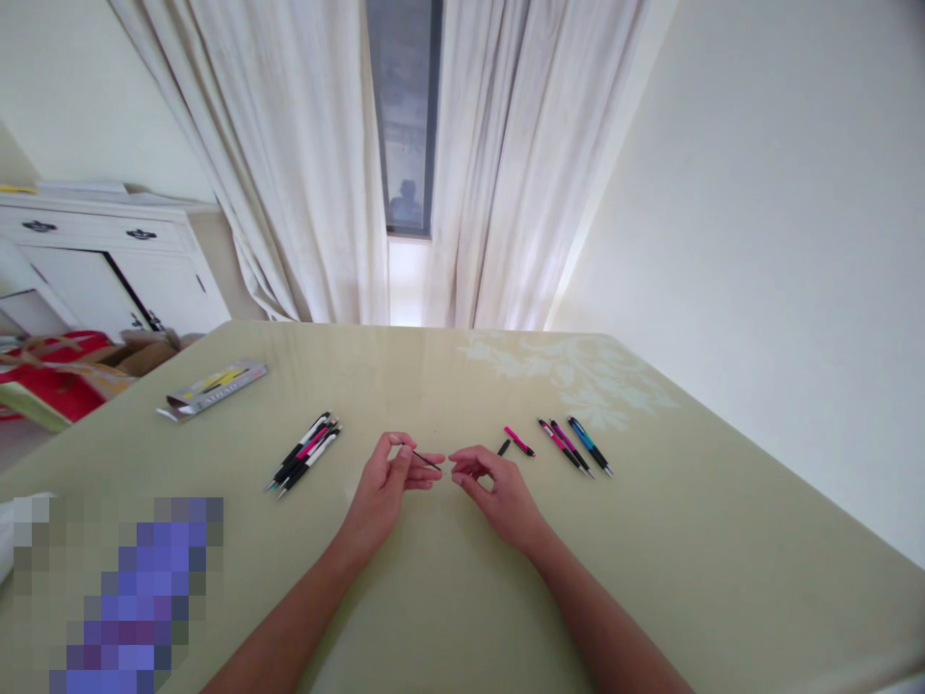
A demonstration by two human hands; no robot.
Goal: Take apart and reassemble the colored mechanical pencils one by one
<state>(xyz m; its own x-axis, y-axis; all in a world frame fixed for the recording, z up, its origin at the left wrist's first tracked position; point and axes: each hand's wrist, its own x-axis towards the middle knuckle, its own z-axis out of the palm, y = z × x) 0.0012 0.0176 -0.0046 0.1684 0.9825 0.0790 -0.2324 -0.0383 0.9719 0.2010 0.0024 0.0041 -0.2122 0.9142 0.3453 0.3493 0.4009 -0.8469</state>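
My left hand (386,482) pinches a thin dark pen refill (425,461) between thumb and fingers, its tip pointing right. Close to that tip is my right hand (497,487), thumb and fingertips drawn together; anything between them is too small to make out. Just beyond the right hand lie a pink pen barrel part (518,440) and a black pen part (504,447), partly hidden by the hand. Farther right rest a pink pen (558,443), a purple pen (571,447) and a blue pen (590,445). Several pens (304,455) form a bunch left of my hands.
An opened pen box (215,387) lies at the table's far left. A blurred-out blue-purple item (137,598) is at the near left. The pale green table (448,598) reaches toward curtains (303,173). Red bags (65,376) and a white cabinet (116,255) stand beyond its left edge.
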